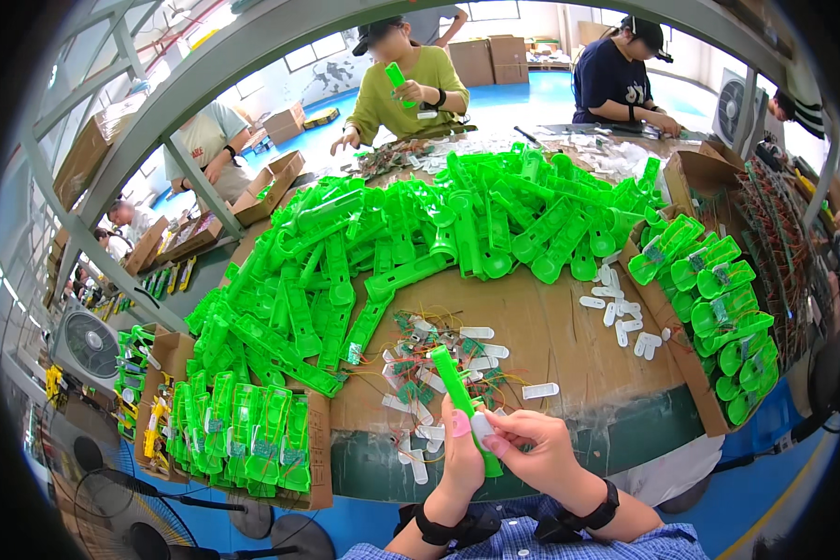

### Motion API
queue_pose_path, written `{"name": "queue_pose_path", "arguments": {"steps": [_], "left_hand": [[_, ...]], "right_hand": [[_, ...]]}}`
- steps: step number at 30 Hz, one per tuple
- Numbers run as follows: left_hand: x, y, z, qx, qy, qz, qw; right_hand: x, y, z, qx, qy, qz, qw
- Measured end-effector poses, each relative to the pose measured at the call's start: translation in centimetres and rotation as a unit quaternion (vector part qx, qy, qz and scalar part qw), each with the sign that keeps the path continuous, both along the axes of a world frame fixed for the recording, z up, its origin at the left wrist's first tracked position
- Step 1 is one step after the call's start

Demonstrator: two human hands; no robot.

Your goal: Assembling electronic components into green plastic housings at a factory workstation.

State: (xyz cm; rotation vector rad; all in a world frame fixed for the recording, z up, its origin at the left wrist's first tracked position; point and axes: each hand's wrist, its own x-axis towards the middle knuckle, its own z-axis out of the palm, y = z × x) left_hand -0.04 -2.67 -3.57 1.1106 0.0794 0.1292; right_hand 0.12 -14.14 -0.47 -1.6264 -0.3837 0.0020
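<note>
Work surface: brown board (616,373), heaped at the back with green casings (467,219).
Left hand (461,459): raised from the lower edge, fingers closed around a long green casing (450,375).
Right hand (543,450): angled inward, thumb and forefinger pinching a white piece (482,430) at the held casing.
Held casing: over the board's near edge, top leaning left, beside wired circuit boards (418,385).
</note>
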Motion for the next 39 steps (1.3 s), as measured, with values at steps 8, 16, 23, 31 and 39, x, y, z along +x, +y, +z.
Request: {"name": "queue_pose_path", "arguments": {"steps": [8,16,23,31,39], "left_hand": [[0.7,0.7,-2.1,-0.100,0.047,0.025,0.994],[0.1,6.0,-2.2,-0.164,-0.035,-0.026,0.986],[-0.6,5.4,-2.0,-0.083,-0.003,0.008,0.997],[-0.8,5.1,-1.9,0.011,0.019,0.024,0.999],[-0.4,6.1,-2.5,0.025,0.021,0.050,0.998]], "right_hand": [[1.4,-0.1,-0.5,-0.031,-0.050,0.059,0.997],[8.0,-5.4,-3.0,-0.255,-0.019,0.033,0.966],[8.1,-2.2,-5.3,-0.271,-0.094,0.011,0.958],[9.3,-2.1,-6.3,-0.336,-0.120,0.035,0.933],[8.7,-3.0,-4.5,-0.106,0.054,-0.030,0.992]]}}
